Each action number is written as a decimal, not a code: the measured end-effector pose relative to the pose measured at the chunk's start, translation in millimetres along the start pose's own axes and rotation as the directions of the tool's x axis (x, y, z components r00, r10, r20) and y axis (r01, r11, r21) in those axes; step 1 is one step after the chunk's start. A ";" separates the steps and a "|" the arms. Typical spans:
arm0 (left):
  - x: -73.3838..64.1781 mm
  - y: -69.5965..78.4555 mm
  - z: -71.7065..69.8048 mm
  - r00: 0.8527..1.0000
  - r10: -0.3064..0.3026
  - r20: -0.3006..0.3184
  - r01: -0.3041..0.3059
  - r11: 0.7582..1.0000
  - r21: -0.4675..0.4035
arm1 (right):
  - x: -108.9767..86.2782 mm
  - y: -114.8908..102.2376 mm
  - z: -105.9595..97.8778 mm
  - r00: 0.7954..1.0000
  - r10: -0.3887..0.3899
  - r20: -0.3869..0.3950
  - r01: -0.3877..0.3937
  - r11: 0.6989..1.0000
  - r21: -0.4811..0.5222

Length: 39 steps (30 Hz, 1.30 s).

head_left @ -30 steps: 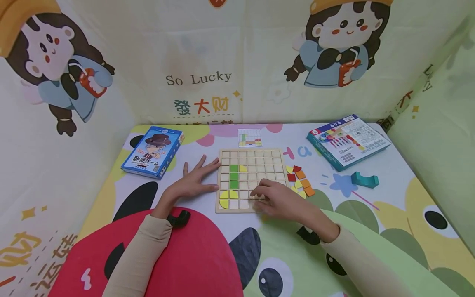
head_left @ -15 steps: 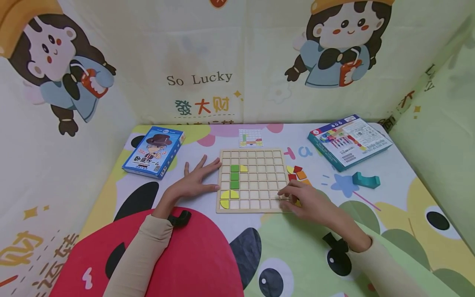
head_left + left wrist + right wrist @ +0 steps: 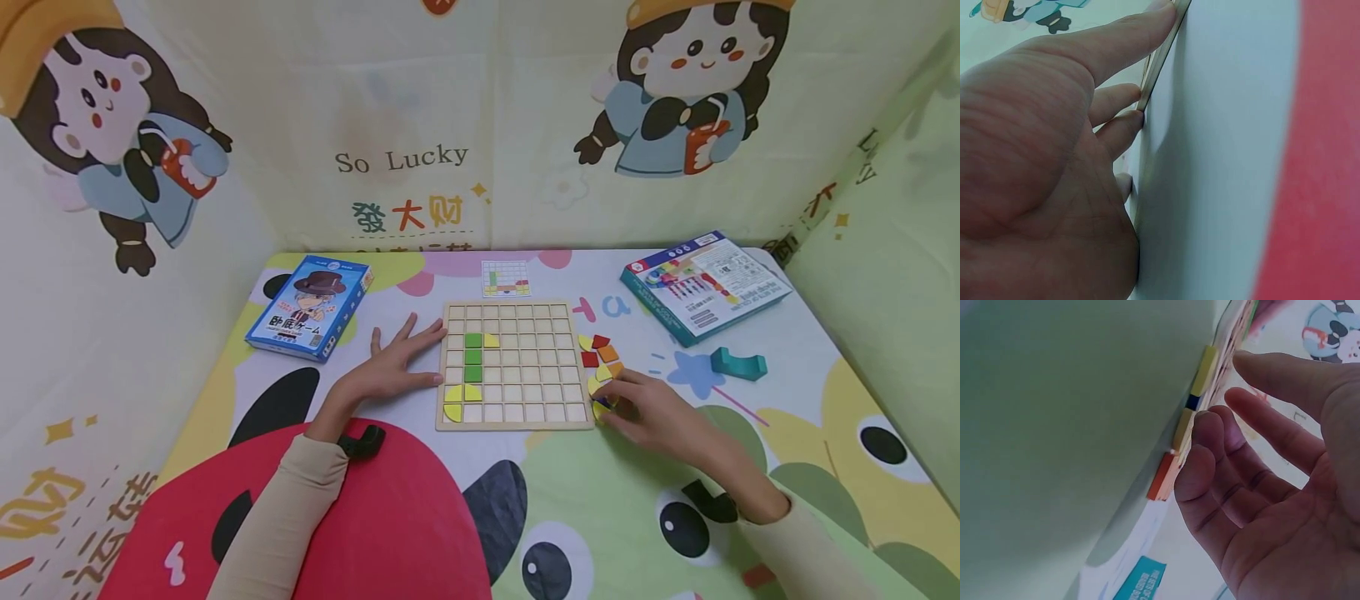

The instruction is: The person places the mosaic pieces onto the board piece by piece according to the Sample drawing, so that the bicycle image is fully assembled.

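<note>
A wooden grid board (image 3: 532, 350) lies on the table, holding green square tiles (image 3: 473, 357) in a column and several yellow rounded tiles (image 3: 453, 392) at its left. My left hand (image 3: 392, 367) rests flat beside the board, fingers spread. In the left wrist view its thumb (image 3: 1129, 44) and fingers touch the board's edge. My right hand (image 3: 651, 410) is over the loose tiles off the board's right side, near a yellow tile (image 3: 601, 410). The right wrist view shows its thumb and fingers apart, nothing between them, beside yellow (image 3: 1204, 370), dark blue (image 3: 1193, 402) and orange (image 3: 1162, 477) tile edges.
Loose red (image 3: 590, 359) and orange (image 3: 607, 353) tiles lie right of the board. Behind it is a small pattern card (image 3: 506, 278). A blue box (image 3: 309, 307) stands left, a teal-edged box (image 3: 703, 285) right, with a teal curved block (image 3: 738, 364) in front of it.
My right hand has moved rightward from above the board's lower middle to the loose tiles at its right. The left hand has stayed in place.
</note>
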State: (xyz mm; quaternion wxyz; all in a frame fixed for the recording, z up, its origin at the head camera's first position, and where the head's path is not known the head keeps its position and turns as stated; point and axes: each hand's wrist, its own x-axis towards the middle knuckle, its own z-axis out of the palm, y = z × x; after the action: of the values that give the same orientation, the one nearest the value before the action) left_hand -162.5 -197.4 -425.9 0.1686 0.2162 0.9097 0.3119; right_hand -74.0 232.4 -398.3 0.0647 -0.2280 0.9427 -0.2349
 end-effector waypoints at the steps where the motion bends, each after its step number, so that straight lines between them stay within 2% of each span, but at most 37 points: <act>1: -0.1 0.0 -0.1 1.000 -0.001 0.000 0.001 1.000 0.000 | -0.7 0.9 -0.1 1.000 0.002 0.001 -0.002 1.000 -0.003; 10: 0.5 0.5 -0.3 1.000 -0.005 -0.002 0.005 1.000 0.001 | -3.0 11.4 -4.8 0.998 0.028 -0.049 -0.029 0.999 -0.030; 15: 0.3 1.5 0.1 1.000 -0.009 -0.002 0.009 1.000 0.003 | -0.6 14.7 -7.7 0.998 0.040 -0.040 -0.042 0.998 -0.055; 20: 0.4 1.7 0.5 1.000 -0.007 -0.001 0.007 1.000 0.001 | 1.7 17.2 -8.3 0.999 0.027 -0.026 -0.028 0.998 -0.062; 32: -0.4 1.9 0.2 1.000 0.000 -0.005 0.000 1.000 0.002 | 5.9 17.2 -13.5 0.997 0.051 0.063 -0.046 0.996 -0.074; 39: 0.4 0.1 1.1 1.000 0.002 -0.010 -0.002 1.000 0.019 | 8.5 22.7 -15.0 0.996 0.022 0.092 -0.016 0.998 -0.065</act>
State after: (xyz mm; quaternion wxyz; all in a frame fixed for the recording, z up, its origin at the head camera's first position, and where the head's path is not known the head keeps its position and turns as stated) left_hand -162.3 -196.6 -426.7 0.1617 0.2173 0.9131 0.3046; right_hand -94.1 252.5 -396.0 0.1031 -0.2317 0.9478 -0.1933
